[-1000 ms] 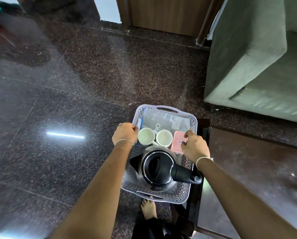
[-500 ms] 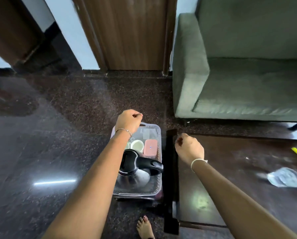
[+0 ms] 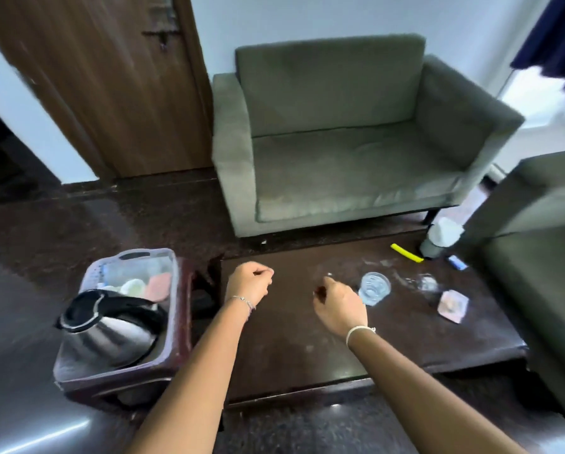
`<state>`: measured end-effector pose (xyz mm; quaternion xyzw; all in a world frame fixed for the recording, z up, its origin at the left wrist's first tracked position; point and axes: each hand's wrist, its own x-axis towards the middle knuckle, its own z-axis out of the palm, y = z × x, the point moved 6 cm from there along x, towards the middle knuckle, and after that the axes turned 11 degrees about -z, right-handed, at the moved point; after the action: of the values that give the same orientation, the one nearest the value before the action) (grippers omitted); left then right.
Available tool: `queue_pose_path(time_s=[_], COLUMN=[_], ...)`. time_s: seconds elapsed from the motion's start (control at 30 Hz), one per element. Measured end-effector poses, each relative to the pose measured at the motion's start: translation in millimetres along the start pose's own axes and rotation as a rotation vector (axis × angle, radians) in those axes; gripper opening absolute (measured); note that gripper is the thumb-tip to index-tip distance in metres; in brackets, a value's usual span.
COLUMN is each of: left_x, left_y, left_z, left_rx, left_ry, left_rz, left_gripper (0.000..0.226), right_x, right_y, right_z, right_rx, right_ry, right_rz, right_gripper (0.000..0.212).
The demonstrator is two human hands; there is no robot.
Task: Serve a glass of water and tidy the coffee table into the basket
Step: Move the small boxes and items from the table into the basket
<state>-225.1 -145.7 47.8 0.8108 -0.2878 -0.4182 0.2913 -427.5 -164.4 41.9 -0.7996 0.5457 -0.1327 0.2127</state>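
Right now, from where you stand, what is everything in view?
Basket: one, pale grey, on a dark stool left of the table.
Kettle: one, steel and black, in the basket.
Cups: pale, blurred, count unclear, behind the kettle.
Box: one, pink, in the basket.
Coffee table: one, dark brown, centre.
Glass: one, clear, on the table.
Stick: one, yellow, table's far edge.
Small container: one, pinkish, table's right side.
Armchair: one, grey-green, behind the table.
Door: one, brown, far left.
Left hand, right hand: fingers curled, over the table.
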Motion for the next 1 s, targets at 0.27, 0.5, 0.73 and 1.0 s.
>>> queue_pose_path(time_s=[0.27,0.5,0.73,1.0], left_x=[-48.2,-41.7,-16.9,7.9], left_y=[27.8,43.9,48.9,50.6], left_z=[156.7,254.5,350.7,465.4], left_rx=[0.070,0.120,0.135,0.192], left_ry=[-0.151,-0.229,-0.328,-0.469], left_rz=[0.003,-0.005,-0.060,-0.178], left_gripper=[0.018,0.015,0.019,0.013], right_x=[-49.1,-56.8,-44.2,-21.5], right_y=[129.0,217.7,318.0,447.6], right_z=[-55.5,-67.0,-59.8,-54.6], right_rx=[0.019,0.058,0.098,0.189], right_ry=[0.027,0.036,-0.054,-0.154], right_rz=[0.166,0.270,0.414,0.623], right_gripper=[0.018,0.012,0.013,0.026])
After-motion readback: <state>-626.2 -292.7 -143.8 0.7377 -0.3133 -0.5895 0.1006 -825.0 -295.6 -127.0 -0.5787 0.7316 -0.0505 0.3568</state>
